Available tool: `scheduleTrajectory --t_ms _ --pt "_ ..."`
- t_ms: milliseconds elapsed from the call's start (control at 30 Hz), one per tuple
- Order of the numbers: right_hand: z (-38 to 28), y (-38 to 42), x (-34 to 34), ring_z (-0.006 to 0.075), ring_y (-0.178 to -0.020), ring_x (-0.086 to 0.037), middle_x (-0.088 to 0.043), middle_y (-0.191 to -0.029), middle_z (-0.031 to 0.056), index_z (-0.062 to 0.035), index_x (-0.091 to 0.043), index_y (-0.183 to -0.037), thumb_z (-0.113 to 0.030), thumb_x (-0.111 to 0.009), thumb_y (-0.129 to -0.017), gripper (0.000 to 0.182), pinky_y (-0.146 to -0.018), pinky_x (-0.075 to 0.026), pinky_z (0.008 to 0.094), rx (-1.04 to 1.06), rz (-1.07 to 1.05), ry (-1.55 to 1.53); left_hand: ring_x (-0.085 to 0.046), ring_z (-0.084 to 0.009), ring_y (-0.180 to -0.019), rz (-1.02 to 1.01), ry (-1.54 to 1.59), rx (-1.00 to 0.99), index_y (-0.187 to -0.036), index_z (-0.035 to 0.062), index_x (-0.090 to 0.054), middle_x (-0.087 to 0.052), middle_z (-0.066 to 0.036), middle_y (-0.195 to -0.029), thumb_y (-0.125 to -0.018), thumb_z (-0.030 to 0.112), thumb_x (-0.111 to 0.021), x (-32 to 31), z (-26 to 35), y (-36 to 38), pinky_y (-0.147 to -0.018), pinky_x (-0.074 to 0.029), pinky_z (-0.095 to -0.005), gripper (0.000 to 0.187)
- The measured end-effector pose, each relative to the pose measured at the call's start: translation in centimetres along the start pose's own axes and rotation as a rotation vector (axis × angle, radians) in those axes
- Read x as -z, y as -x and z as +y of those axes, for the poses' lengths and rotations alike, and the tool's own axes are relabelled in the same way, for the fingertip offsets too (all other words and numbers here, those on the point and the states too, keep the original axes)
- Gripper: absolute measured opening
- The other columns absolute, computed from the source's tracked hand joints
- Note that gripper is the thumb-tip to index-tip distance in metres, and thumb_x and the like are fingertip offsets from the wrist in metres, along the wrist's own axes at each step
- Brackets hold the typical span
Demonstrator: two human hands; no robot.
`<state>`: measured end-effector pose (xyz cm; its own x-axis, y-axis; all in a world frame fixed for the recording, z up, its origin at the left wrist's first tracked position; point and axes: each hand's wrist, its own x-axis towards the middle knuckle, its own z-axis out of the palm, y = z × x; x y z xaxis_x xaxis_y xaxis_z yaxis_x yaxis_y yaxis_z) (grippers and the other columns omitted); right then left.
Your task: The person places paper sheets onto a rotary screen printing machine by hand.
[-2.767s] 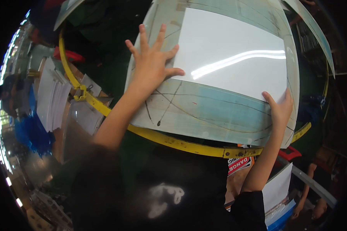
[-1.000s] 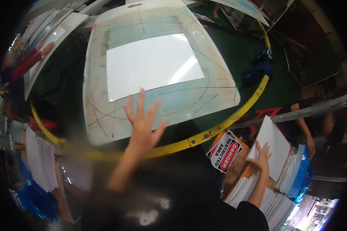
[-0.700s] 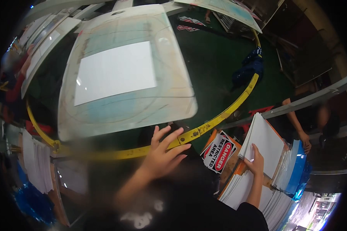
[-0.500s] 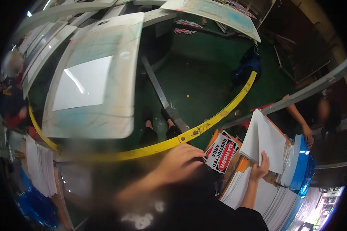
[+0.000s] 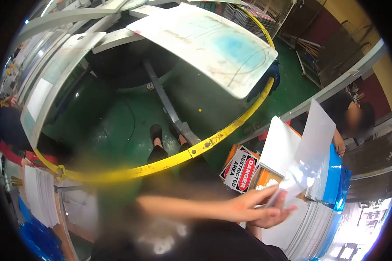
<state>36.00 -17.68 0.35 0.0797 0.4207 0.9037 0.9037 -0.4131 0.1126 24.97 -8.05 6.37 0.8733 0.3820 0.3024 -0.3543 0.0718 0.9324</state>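
A thin, glossy, see-through plastic sheet stands tilted above the paper-white stacks on my right, its lower corner at my hands. My left hand reaches across my body and closes its fingers on that lower corner. Just beneath and beyond it, my right hand grips the same corner, partly hidden by the left. Beside them lies a pile of signs reading "DANGER RESTRICTED AREA". A stack of white sheets lies behind the raised sheet, with another white stack nearer me.
A curved yellow rail runs in front of my legs. Beyond it a large stained white board juts out on a grey frame. At right, a person's hand rests by blue wrapping. More white sheets stand at left.
My left hand has moved right to join my right hand, and the plastic sheet is now lifted off the stack. The stained boards beyond the rail have swung round to the left.
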Motion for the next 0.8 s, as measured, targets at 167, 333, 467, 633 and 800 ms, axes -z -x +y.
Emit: scheduleTrajectory --t_ms 167,333,467,633,800 --pt "-0.9 1.2 -1.5 0.0268 -0.128 -0.042 -0.044 -0.135 0.0196 0.0049 -0.029 -0.137 -0.030 -0.068 -0.079 0.078 -0.113 -0.012 0.0452 0.165 -0.410 -0.375 -0.053 -0.0135 -0.106 0.141 -0.308 0.128 -0.133 -0.0017 -0.038 -0.058 -0.011 -0.115 -0.096 0.014 -0.048 3.7 2.1 1.9 -0.094 -0.041 -0.0289 0.042" --pt "-2.2 -2.0 -4.3 0.0346 -0.138 -0.018 -0.022 -0.148 0.0200 0.0023 -0.014 -0.143 -0.050 -0.080 -0.063 0.117 -0.113 -0.012 0.0465 -0.194 -0.399 -1.196 -0.048 -0.0111 -0.112 0.504 0.089 0.219 -0.133 0.0016 -0.036 -0.052 -0.007 -0.122 -0.097 0.013 -0.047 7.9 2.5 5.0 -0.096 -0.038 -0.0275 0.039" --pt "0.2 -5.6 -7.3 0.0342 -0.138 -0.017 -0.022 -0.148 0.0193 -0.0029 -0.013 -0.145 -0.046 -0.080 -0.066 0.112 -0.111 -0.015 0.0465 -0.381 -0.316 -0.729 -0.047 -0.0107 -0.113 0.692 0.251 0.029 -0.131 0.0057 -0.033 -0.050 -0.005 -0.123 -0.096 0.012 -0.048 10.8 1.6 7.1 -0.097 -0.038 -0.0282 0.039" --pt "2.2 -6.3 -13.2 0.0255 -0.115 -0.047 -0.048 -0.124 0.0146 -0.0055 -0.036 -0.138 -0.020 -0.082 -0.066 0.086 -0.097 -0.036 0.0417 -0.792 -0.684 -0.799 -0.049 -0.0098 -0.109 0.803 0.352 -0.045 -0.128 0.0081 -0.037 -0.052 -0.003 -0.118 -0.095 0.014 -0.049 14.9 2.8 10.0 -0.094 -0.040 -0.0277 0.035" --pt "-3.0 -8.1 -18.9 0.0177 -0.095 -0.056 -0.057 -0.107 0.0098 0.0037 -0.050 -0.121 -0.009 -0.081 -0.068 0.062 -0.084 -0.044 0.0304 -0.754 -0.703 -1.086 -0.053 -0.0082 -0.102 1.059 -0.119 -0.078 -0.123 0.0060 -0.041 -0.058 -0.003 -0.107 -0.092 0.016 -0.057 18.8 4.3 11.8 -0.089 -0.043 -0.0269 0.036"
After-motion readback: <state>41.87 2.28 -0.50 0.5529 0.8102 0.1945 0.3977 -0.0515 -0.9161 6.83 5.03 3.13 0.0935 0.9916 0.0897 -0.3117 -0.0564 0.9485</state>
